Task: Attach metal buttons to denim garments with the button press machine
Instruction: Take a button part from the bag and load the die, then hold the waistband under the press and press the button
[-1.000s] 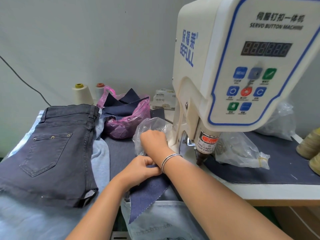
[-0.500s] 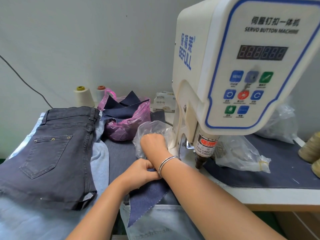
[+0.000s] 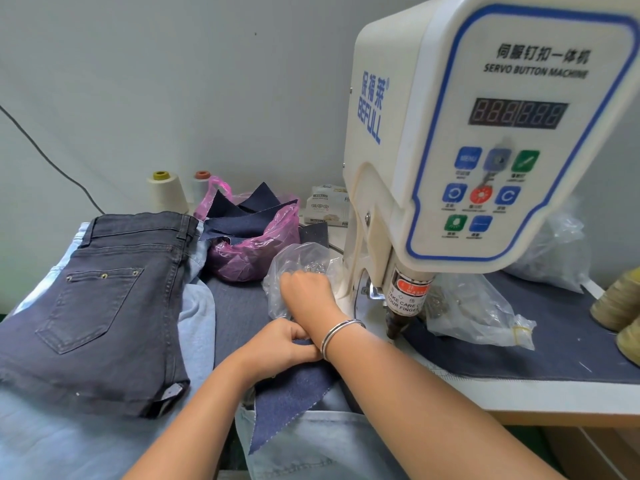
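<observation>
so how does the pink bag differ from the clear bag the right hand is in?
The pink bag is tinted and stuffed with dark denim scraps; the clear bag is see-through and holds small metal pieces. The pink bag sits untouched further back; the right hand reaches into the clear bag beside the machine. Both are thin crumpled plastic, open-topped.

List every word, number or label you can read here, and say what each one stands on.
"SERVO BUTTON MACHINE", under a line of Chinese characters: front panel of the button press machine.
"BEFULL", beside three Chinese characters: the machine's side.
"MENU": blue key on the keypad.
"TAKE CARE ... YOUR FINGER", partly cut off: warning sticker on the press head.
Display: digits unlit.
Other key captions and the white packets: too small to read.
</observation>
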Motion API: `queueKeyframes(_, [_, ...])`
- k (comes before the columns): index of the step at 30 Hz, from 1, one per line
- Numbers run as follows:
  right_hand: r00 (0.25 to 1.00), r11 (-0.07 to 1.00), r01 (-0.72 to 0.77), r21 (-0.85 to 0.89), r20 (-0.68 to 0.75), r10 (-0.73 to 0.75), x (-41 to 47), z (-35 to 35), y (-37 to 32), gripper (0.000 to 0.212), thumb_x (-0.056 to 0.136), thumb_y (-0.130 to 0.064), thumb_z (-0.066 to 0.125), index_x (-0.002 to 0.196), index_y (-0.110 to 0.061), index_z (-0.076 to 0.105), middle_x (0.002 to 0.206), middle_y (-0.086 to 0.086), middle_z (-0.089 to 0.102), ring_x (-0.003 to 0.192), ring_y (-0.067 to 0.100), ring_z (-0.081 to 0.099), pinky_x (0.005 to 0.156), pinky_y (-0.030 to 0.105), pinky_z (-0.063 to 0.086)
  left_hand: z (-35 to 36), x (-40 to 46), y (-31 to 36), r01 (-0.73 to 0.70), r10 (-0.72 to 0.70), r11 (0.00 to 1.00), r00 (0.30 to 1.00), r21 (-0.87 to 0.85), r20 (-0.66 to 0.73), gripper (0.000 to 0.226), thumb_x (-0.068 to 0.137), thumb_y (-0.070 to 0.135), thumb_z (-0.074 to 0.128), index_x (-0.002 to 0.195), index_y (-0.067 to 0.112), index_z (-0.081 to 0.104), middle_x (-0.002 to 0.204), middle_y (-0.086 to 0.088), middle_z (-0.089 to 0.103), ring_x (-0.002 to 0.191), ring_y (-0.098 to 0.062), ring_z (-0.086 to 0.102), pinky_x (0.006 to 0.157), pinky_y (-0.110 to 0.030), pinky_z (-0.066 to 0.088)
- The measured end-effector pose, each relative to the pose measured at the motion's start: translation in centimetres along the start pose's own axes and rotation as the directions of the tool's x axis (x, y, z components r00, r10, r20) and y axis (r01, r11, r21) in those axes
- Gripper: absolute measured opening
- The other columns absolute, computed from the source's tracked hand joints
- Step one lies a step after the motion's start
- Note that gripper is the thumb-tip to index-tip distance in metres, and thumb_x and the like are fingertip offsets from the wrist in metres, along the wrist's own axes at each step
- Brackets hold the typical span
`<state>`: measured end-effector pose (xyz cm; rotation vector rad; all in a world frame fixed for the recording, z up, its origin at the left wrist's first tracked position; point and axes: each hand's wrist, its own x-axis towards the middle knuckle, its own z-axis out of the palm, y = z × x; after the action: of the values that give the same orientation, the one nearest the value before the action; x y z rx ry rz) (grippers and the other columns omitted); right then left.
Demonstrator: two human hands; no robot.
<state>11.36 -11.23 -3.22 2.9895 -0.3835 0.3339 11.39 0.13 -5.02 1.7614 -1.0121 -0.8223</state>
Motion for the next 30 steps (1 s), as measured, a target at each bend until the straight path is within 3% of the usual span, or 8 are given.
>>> queueKeyframes(5, [1.000, 0.993, -0.020, 0.115, 0.006, 0.019, -0.7, -0.7, 0.3, 0.026, 0.092, 0.001, 0.043, 0.115, -0.004, 0.053, 0.113, 0.014, 0.062, 0.103, 0.034, 0.062, 0.077, 0.038, 0.047, 0.0, -0.3, 0.3, 0.033, -0.033, 0.999, 0.999, -0.024, -0.014, 0.027, 0.071, 0.027, 0.071, 0.075, 0.000, 0.071, 0.069, -0.001, 0.056, 0.070, -0.009, 0.044, 0.066, -0.026, 0.036])
queueKeyframes(9, [0.976, 0.906, -0.157, 0.393, -0.081, 0.204, -1.9, -1.6, -0.1, 0.017, 0.094, -0.009, 0.045, 0.107, -0.006, 0.056, 0.107, 0.015, 0.060, 0.095, 0.034, 0.060, 0.072, 0.036, 0.040, -0.2, -0.3, 0.2, 0.012, -0.019, 0.993, 0.998, -0.116, -0.055, 0.009, 0.079, 0.004, 0.072, 0.074, 0.010, 0.077, 0.074, 0.001, 0.072, 0.072, -0.002, 0.060, 0.069, -0.015, 0.046])
queueKeyframes(13, [0.901, 0.658, -0.184, 0.730, -0.143, 0.411, -4.5, -2.1, -1.0, 0.012, 0.091, -0.017, 0.054, 0.090, -0.009, 0.063, 0.090, 0.007, 0.064, 0.083, 0.019, 0.056, 0.076, 0.029, 0.041, -0.5, -0.5, 0.5, -0.049, 0.031, 0.967, 0.997, -0.250, -0.075, 0.014, 0.081, -0.004, 0.064, 0.083, 0.009, 0.068, 0.077, 0.002, 0.071, 0.074, -0.003, 0.062, 0.069, -0.015, 0.047])
queueKeyframes(16, [0.854, 0.433, -0.126, 0.893, -0.125, 0.505, -6.8, -2.0, -1.4, 0.007, 0.086, -0.014, 0.064, 0.079, -0.015, 0.065, 0.081, 0.002, 0.065, 0.074, 0.011, 0.055, 0.070, 0.016, 0.040, -1.0, -0.7, 0.6, -0.105, 0.042, 0.924, 0.984, -0.369, -0.174, 0.029, 0.077, 0.010, 0.055, 0.099, -0.008, 0.062, 0.083, -0.014, 0.060, 0.082, -0.020, 0.055, 0.077, -0.024, 0.044])
queueKeyframes(18, [0.830, 0.245, -0.100, 0.964, -0.055, 0.555, -7.9, -1.5, -1.4, 0.010, 0.084, -0.010, 0.067, 0.076, -0.016, 0.066, 0.080, 0.002, 0.066, 0.074, 0.010, 0.057, 0.070, 0.014, 0.042, -1.3, -0.9, 0.5, -0.107, 0.021, 0.913, 0.976, -0.394, -0.216, 0.022, 0.077, 0.013, 0.054, 0.089, -0.004, 0.060, 0.073, -0.013, 0.048, 0.073, -0.021, 0.045, 0.073, -0.029, 0.038])
queueKeyframes(21, [0.807, 0.025, -0.082, 0.996, 0.051, 0.588, -8.7, -0.7, -1.4, 0.014, 0.086, -0.007, 0.066, 0.076, -0.018, 0.066, 0.078, 0.000, 0.067, 0.074, 0.010, 0.060, 0.072, 0.019, 0.047, -1.3, -0.9, 0.3, -0.094, 0.007, 0.922, 0.974, -0.374, -0.228, 0.009, 0.077, 0.020, 0.057, 0.077, 0.011, 0.061, 0.057, 0.001, 0.039, 0.056, -0.009, 0.038, 0.059, -0.018, 0.035])
queueKeyframes(23, [0.795, 0.018, -0.071, 0.997, 0.046, 0.604, -9.0, -0.2, -1.6, 0.016, 0.086, -0.008, 0.067, 0.077, -0.020, 0.066, 0.078, -0.001, 0.068, 0.075, 0.010, 0.061, 0.072, 0.019, 0.048, -1.1, -0.8, 0.3, -0.109, 0.023, 0.926, 0.972, -0.361, -0.235, 0.009, 0.083, 0.018, 0.061, 0.078, 0.010, 0.061, 0.056, 0.004, 0.038, 0.055, -0.007, 0.038, 0.057, -0.014, 0.035])
queueKeyframes(30, [0.765, 0.199, -0.013, 0.980, -0.118, 0.633, -9.0, 0.5, -2.1, 0.023, 0.084, -0.009, 0.069, 0.075, -0.029, 0.064, 0.078, -0.004, 0.067, 0.075, 0.005, 0.061, 0.069, 0.015, 0.045, -0.8, -0.8, 0.4, -0.147, 0.059, 0.932, 0.963, -0.331, -0.264, 0.013, 0.095, 0.004, 0.048, 0.089, -0.001, 0.058, 0.049, 0.012, 0.051, 0.049, 0.004, 0.046, 0.055, -0.007, 0.039])
